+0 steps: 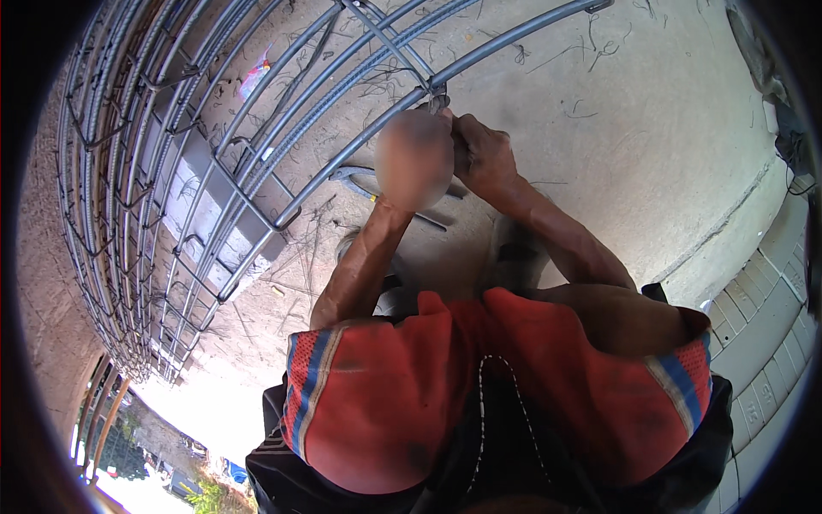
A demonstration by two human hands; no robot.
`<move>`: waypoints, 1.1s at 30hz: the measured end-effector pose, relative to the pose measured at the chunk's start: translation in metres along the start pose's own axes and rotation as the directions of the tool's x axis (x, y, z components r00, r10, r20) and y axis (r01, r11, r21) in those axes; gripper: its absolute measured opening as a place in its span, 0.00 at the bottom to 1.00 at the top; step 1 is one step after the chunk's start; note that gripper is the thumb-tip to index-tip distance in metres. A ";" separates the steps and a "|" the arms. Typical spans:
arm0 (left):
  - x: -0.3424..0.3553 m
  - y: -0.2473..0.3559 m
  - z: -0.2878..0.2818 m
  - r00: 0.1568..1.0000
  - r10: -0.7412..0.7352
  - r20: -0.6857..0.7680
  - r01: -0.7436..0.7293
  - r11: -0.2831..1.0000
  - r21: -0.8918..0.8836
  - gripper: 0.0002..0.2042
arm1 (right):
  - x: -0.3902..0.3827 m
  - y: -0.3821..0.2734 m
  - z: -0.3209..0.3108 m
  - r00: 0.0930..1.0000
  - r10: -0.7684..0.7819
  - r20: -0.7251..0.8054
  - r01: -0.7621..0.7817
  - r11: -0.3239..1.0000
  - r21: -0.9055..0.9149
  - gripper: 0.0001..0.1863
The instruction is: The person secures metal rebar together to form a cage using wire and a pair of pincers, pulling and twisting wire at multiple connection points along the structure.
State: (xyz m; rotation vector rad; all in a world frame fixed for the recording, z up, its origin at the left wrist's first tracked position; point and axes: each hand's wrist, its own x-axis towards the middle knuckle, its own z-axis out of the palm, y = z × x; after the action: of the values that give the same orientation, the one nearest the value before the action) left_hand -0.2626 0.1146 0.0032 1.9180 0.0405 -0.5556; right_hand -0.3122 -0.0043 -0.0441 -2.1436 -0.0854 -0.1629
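Note:
Both my hands are raised together at the near bar of a steel rebar cage (368,133), where a crossbar meets it. A patch of blur covers my left hand (414,163), so its fingers cannot be made out. Against it on the right, my right hand (485,156) is closed in a fist; whatever it grips is hidden. Dark tie wire (437,100) shows at the joint just beyond the fingertips. Below the near bar, partly behind my left hand, a grey pincer-like tool (349,175) lies on the floor.
More long bars and bent stirrups of the cage curve down the left side. Pale blocks (193,193) sit beneath them. Wire scraps (604,47) litter the concrete floor (651,163). Grey blocks (758,295) line the right edge. A colourful wrapper (254,79) lies beyond the bars.

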 end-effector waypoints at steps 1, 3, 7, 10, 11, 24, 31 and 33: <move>-0.001 0.001 -0.003 0.995 -0.095 0.021 0.097 0.988 -0.121 0.15 | 0.000 -0.004 0.002 1.000 0.011 -0.020 -0.010 1.000 0.025 0.08; 0.001 -0.008 -0.006 1.000 0.007 0.028 -0.004 0.994 -0.111 0.10 | 0.000 -0.002 -0.004 1.000 0.030 0.000 -0.030 0.999 0.014 0.08; 0.013 -0.039 0.002 0.991 0.047 0.129 0.035 0.820 -0.571 0.10 | 0.005 0.010 -0.007 0.992 -0.065 -0.107 0.066 0.998 0.005 0.07; 0.005 -0.054 0.005 0.996 0.002 0.091 0.064 0.697 -0.714 0.12 | 0.006 0.012 0.005 0.985 -0.151 -0.084 0.145 0.987 -0.067 0.08; 0.004 -0.060 0.002 0.999 0.030 0.015 -0.012 0.729 -0.684 0.12 | 0.008 0.009 0.010 0.977 -0.206 -0.060 0.198 0.972 -0.126 0.08; 0.017 -0.055 0.034 0.964 0.253 -0.083 -0.259 0.825 -0.502 0.09 | 0.056 -0.038 -0.033 0.972 0.179 0.156 -0.065 0.832 -0.551 0.16; 0.009 -0.065 0.023 0.975 0.206 -0.087 -0.223 0.891 -0.395 0.11 | 0.053 -0.044 -0.014 0.976 0.192 0.108 -0.080 0.765 -0.639 0.12; 0.010 -0.072 0.023 0.959 0.256 -0.125 -0.282 0.912 -0.296 0.10 | 0.054 -0.048 -0.013 0.968 0.211 0.136 -0.075 0.759 -0.646 0.12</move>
State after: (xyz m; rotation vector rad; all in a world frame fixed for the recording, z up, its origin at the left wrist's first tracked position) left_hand -0.2822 0.1220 -0.0704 1.6018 -0.0786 -0.2630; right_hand -0.2663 0.0108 0.0106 -2.8407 0.0265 0.1453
